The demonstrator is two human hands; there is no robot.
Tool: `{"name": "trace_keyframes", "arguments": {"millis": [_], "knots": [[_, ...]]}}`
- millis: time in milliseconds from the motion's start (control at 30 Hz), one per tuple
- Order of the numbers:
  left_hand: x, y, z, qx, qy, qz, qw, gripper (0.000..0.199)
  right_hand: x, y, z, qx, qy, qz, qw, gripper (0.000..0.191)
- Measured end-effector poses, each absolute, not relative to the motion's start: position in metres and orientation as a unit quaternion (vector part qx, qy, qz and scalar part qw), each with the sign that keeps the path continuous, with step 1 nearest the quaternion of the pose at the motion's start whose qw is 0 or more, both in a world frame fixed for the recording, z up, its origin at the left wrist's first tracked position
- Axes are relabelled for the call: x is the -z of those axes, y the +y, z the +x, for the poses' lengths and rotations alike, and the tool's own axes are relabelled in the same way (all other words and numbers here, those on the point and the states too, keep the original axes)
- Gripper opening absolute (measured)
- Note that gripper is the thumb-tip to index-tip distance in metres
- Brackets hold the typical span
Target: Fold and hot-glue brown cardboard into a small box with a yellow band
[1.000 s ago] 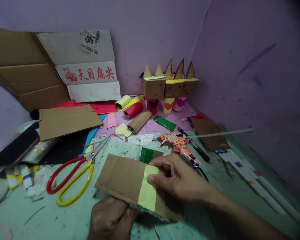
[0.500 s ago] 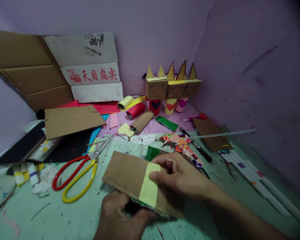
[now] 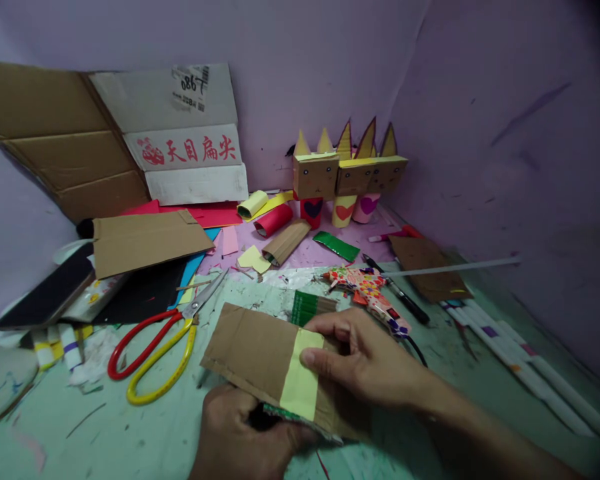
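Between my hands is a piece of brown cardboard (image 3: 253, 350), tilted above the table, with a pale yellow paper strip (image 3: 299, 383) lying across it. My right hand (image 3: 363, 360) grips its far right part, thumb pressed on the strip and fingers behind. At the near edge my left hand (image 3: 253, 427) is closed, thumb and fingers pinching the cardboard's lower side. Some green shows beneath that edge, mostly hidden. Just past the cardboard lies a green-and-brown piece of corrugated card (image 3: 307, 305). Scissors (image 3: 177, 333) with one red and one yellow handle rest open to the left.
A flower-patterned glue gun (image 3: 365, 290) and a black pen (image 3: 407, 300) lie beyond my right hand. Cardboard figures with pointed ears (image 3: 316, 177) stand at the back wall. White markers (image 3: 510, 367) line the right side. A flat cardboard sheet (image 3: 150, 243) covers papers at left.
The view has shifted slightly, so background things sit a little farther right. Both hands keep their hold on the cardboard, which has barely moved.
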State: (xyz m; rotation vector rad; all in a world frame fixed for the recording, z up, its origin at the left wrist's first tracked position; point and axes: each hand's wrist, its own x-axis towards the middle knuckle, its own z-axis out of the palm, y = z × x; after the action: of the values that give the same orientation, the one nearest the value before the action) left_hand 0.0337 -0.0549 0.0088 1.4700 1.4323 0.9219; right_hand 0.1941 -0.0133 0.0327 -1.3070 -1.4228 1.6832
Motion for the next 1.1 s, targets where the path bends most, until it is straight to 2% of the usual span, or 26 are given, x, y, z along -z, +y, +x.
{"name": "trace_keyframes", "arguments": {"millis": [200,367,433,833,1100], "knots": [[-0.008,-0.054,0.032,-0.336,0.604,0.61,0.388,0.006,-0.033,-0.009,0.195,-0.651,-0.478,-0.498,0.317,0.004],[-0.009,-0.052,0.024,-0.409,0.56,0.557,0.457,0.02,-0.034,-0.004,0.199,-0.657,-0.44,-0.491,0.366,0.01],[-0.01,-0.049,0.02,-0.428,0.546,0.546,0.47,0.02,-0.033,-0.004,0.199,-0.665,-0.434,-0.48,0.373,0.013],[-0.007,-0.035,0.015,-0.453,0.508,0.568,0.463,0.015,-0.03,-0.004,0.195,-0.671,-0.428,-0.48,0.37,0.02],[-0.012,-0.037,0.017,-0.464,0.537,0.545,0.447,0.014,-0.03,-0.008,0.191,-0.666,-0.439,-0.489,0.353,0.019]]}}
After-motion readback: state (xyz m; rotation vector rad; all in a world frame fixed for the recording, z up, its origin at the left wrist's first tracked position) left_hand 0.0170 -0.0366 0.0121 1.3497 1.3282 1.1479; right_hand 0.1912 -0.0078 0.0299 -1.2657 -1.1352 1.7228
